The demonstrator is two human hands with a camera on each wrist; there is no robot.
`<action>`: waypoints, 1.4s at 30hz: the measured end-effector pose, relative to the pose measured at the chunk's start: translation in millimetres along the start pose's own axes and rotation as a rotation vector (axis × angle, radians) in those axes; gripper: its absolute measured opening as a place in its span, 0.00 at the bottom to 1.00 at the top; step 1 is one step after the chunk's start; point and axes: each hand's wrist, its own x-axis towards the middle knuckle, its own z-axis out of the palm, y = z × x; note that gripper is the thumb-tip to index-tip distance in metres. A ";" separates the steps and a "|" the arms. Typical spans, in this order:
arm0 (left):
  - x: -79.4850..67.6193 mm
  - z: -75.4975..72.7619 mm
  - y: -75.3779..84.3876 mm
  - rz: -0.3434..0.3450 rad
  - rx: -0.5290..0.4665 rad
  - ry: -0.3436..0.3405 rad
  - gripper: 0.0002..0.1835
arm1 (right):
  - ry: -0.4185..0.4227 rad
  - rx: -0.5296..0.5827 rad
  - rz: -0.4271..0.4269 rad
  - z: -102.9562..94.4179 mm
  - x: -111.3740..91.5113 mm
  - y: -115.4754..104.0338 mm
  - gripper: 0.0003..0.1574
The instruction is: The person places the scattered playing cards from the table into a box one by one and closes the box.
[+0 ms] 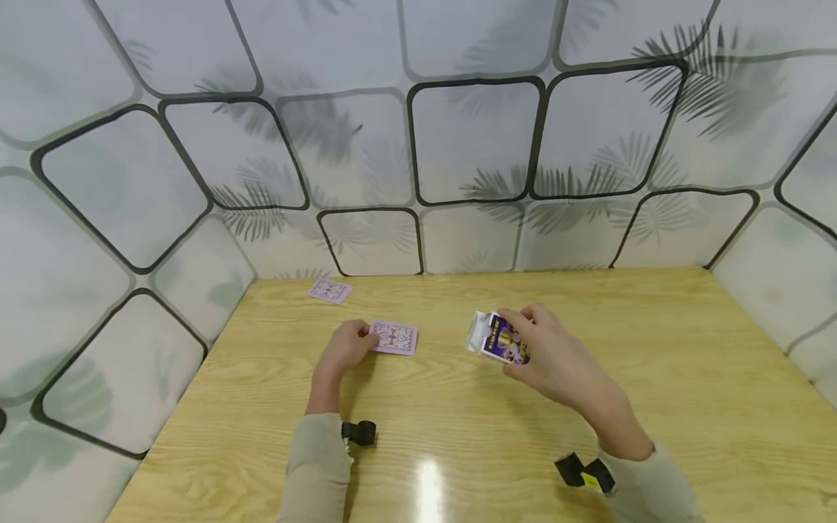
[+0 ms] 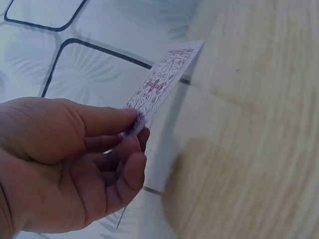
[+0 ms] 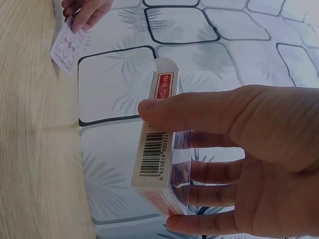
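My left hand (image 1: 346,346) pinches a playing card (image 1: 396,338) between thumb and fingers, its pink-and-white patterned back showing. The left wrist view has this card (image 2: 158,84) tilted, lifted off the wood; whether more than one card is there I cannot tell. To the right, my right hand (image 1: 561,363) grips a playing-card box (image 1: 502,340) with a dark purple printed face, held above the table. In the right wrist view the thumb lies across the box's narrow side (image 3: 153,154), which bears a barcode, and a pale flap (image 3: 165,65) sticks out at its far end.
Another patterned playing card (image 1: 330,290) lies near the table's back left corner. The light wooden table (image 1: 418,414) meets a pale patterned cloth wall (image 1: 471,145) at the back and sides. Black devices (image 1: 359,434) are strapped at both wrists.
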 end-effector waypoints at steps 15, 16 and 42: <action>-14.9 1.2 44.9 0.120 -0.371 -0.026 0.09 | -0.043 0.009 0.009 0.2 3.6 -0.7 0.47; -17.3 0.2 48.3 0.131 -0.372 -0.021 0.09 | -0.043 0.016 0.010 0.5 3.5 -0.9 0.47; -65.8 0.5 111.7 0.365 -0.392 -0.055 0.08 | -0.028 0.030 0.008 -8.7 4.6 -3.5 0.49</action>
